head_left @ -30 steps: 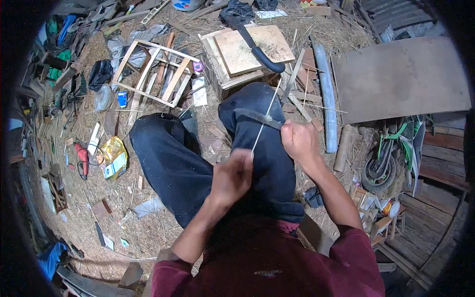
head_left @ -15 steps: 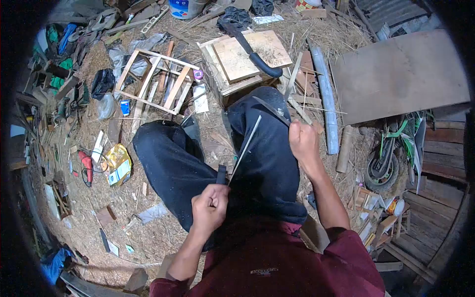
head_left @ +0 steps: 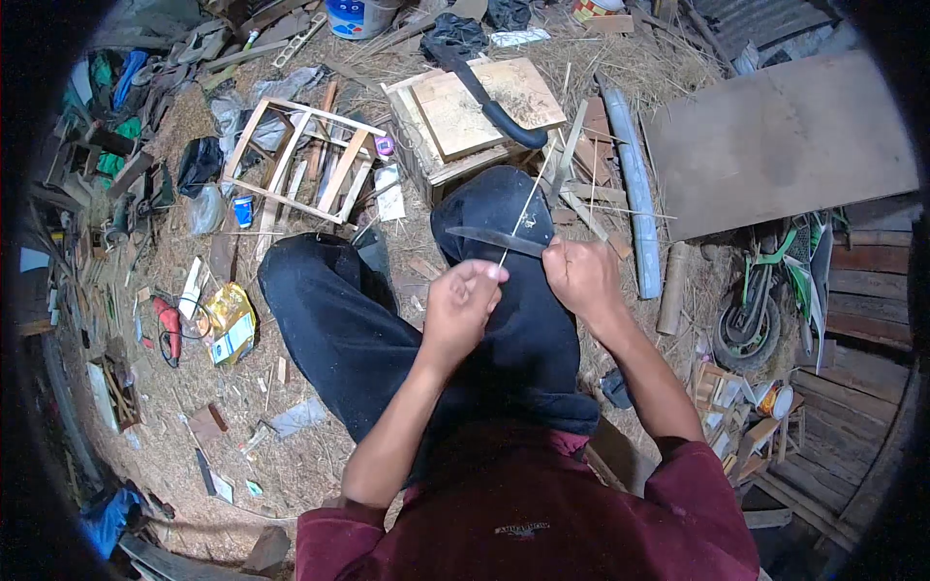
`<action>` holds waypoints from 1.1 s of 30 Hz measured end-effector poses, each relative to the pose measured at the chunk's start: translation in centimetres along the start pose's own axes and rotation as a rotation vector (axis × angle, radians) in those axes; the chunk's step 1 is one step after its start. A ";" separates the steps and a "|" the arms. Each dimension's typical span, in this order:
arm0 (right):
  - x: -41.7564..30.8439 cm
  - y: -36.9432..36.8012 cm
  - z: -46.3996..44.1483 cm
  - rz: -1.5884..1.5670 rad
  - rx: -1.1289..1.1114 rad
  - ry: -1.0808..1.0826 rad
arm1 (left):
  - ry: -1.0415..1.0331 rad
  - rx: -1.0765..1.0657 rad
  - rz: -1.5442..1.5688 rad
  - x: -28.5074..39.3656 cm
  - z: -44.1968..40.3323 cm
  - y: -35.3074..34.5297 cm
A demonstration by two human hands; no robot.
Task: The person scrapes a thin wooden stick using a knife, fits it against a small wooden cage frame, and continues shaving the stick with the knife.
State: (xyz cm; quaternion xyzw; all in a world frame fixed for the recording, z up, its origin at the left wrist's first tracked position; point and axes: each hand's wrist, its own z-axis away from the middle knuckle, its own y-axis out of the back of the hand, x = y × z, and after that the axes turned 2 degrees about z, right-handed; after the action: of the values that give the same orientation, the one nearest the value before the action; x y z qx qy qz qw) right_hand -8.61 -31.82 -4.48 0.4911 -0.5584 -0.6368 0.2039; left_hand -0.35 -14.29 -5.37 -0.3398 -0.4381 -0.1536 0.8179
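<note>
My left hand [head_left: 463, 305] pinches the near end of a thin pale wooden stick [head_left: 529, 205], which points up and away to the right over my right knee. My right hand [head_left: 584, 278] is closed around the handle of a knife, its fist hiding the handle. The knife's blade [head_left: 494, 238] extends left from the fist and crosses the stick just beyond my left fingertips; it appears to touch the stick. Both hands are above my right thigh, close together.
Ahead stands a wooden box [head_left: 455, 174], with a dark curved-handled tool [head_left: 504, 121] on top. A slatted wooden frame [head_left: 300, 160] lies left of it. A red power tool [head_left: 169, 329] rests at left. A large board [head_left: 785, 145] leans at right above a green motorbike [head_left: 765, 281].
My left hand has moved up and right with the stick. The knife in my right hand has swung leftward and now lies across the stick. My right knee has shifted slightly left.
</note>
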 end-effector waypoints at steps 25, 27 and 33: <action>2.0 -0.2 0.0 -0.019 0.030 -0.092 | 0.153 -0.066 0.131 -1.9 3.8 3.4; 2.4 -0.2 0.2 -0.017 0.033 -0.117 | 0.173 -0.060 0.037 -0.9 6.4 4.7; 1.9 0.0 0.3 -0.045 0.045 -0.214 | 0.075 -0.107 -0.090 0.9 7.7 4.7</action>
State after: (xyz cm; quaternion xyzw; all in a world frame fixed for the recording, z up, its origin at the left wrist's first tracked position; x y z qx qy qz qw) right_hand -9.70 -33.27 -5.24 0.4371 -0.5802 -0.6771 0.1178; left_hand -2.00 -5.52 -3.68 -0.3572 -0.4130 -0.2261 0.8067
